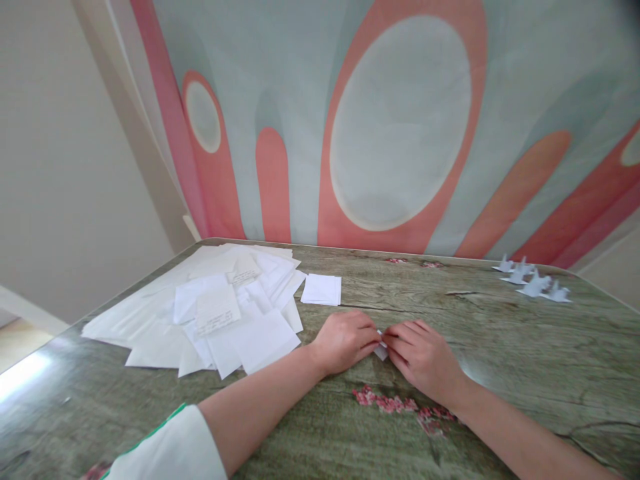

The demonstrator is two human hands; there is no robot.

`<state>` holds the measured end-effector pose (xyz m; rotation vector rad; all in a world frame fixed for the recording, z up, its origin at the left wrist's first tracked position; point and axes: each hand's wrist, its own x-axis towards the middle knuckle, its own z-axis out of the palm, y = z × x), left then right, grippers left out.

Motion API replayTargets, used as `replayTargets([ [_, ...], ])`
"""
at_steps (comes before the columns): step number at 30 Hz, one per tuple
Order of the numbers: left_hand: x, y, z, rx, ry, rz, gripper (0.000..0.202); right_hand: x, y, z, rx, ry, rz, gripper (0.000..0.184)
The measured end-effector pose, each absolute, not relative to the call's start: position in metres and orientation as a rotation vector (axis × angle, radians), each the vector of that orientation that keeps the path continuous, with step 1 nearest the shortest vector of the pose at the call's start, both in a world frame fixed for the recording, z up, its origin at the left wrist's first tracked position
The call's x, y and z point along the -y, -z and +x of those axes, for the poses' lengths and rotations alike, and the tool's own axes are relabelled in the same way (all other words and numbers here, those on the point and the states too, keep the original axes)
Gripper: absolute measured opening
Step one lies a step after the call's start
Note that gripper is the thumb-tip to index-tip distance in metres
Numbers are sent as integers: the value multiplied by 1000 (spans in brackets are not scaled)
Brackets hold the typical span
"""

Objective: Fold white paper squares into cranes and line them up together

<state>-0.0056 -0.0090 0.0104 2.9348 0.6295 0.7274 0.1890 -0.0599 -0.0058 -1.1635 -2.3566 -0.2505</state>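
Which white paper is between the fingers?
The small piece pinched between left hand and right hand; the square stack, loose heap and folded figures are unheld.

A paper slip [381,352] sits between the hands [346,341], perhaps touching the worktop [425,293]; behind, a stack [321,290], loose sheets [267,340] left, paper birds [535,285] far right.

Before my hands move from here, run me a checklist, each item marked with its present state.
1. Left hand has the small folded paper: ok, at its fingertips.
2. Right hand has it too: ok, from the opposite side.
3. Fold edges lined up: cannot tell, fingers cover much of the paper.
4. Square paper stack uncovered: ok, beyond the left hand.
5. Loose sheets in a neat pile: not ok, spread unevenly.
6. Folded figures away from both hands: ok, far right.
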Motion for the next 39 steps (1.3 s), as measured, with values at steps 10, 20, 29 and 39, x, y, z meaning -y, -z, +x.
replayTargets([
  [10, 11, -12, -5, -585, -707, 2961, 20, 60, 7, 189, 2367, 249, -1169, 15],
  [20, 10, -12, -5, -597, -697, 2898, 25, 59, 9, 190, 2367, 264, -1178, 15],
  [29, 0, -7, -14, -731, -683, 2773, 33, 58, 7, 192, 2414, 304, -1160, 17],
  [39, 2, -5, -15, -684, -629, 2800, 39, 60, 0, 189, 2478, 401, -1133, 21],
])
